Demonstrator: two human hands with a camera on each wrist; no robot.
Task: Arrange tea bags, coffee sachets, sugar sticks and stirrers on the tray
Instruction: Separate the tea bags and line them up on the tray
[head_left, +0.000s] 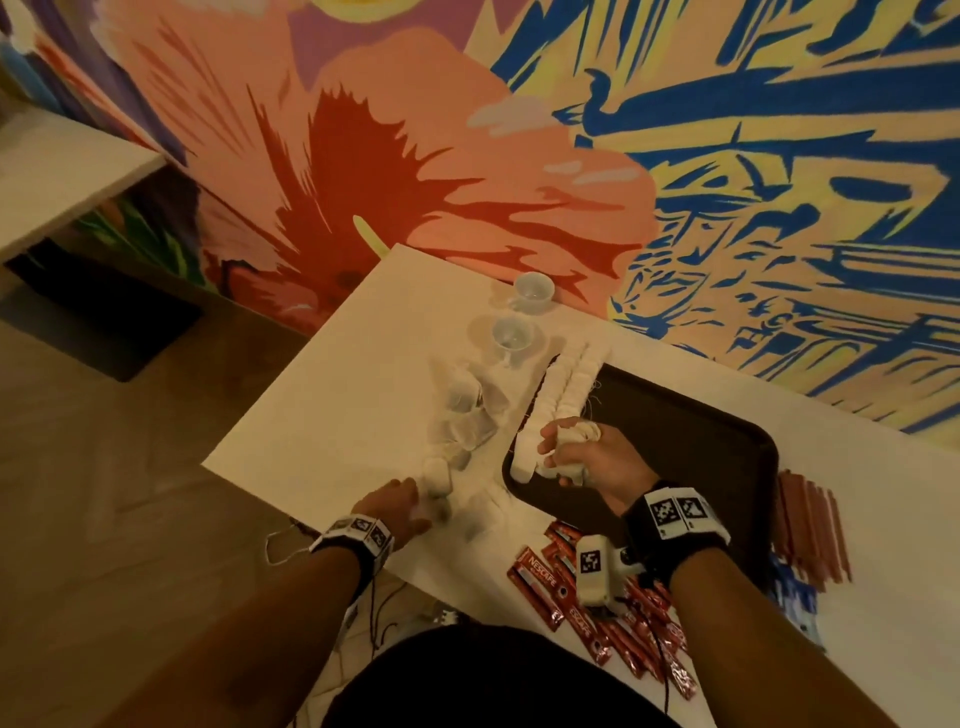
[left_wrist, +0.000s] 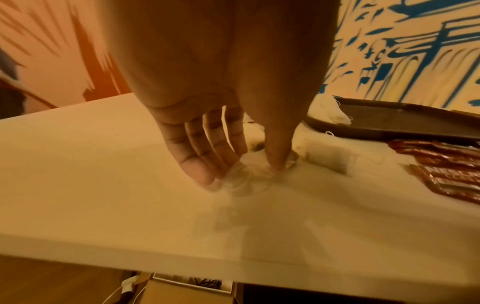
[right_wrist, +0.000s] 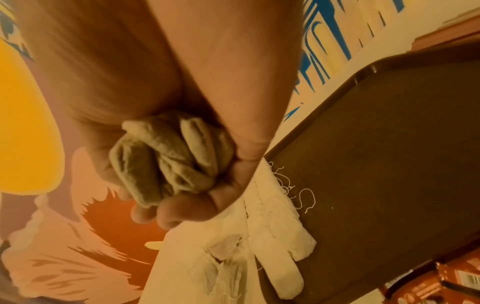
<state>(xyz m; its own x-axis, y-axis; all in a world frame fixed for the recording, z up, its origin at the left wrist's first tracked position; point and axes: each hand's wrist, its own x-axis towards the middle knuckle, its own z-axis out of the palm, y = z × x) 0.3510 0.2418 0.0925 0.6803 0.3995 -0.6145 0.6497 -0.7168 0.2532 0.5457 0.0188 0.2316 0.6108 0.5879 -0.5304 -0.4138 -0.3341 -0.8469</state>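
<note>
Tea bags (right_wrist: 171, 162) sit bunched in the right hand (head_left: 592, 457) over the tray (head_left: 701, 431); left hand (left_wrist: 228, 148) pinches another on the counter (left_wrist: 103, 174). Squeezing could tear them; strings may tangle.

Both forearms come up from the bottom of the head view, each with a black wrist strap carrying square markers. The left hand (head_left: 397, 506) sits lower left of centre, palm down, fingers (left_wrist: 200, 164) pointing down with thumb and fingertips pressed onto something pale. The right hand (head_left: 584, 457) is just right of centre, curled tight into a fist around a pale wad.
</note>
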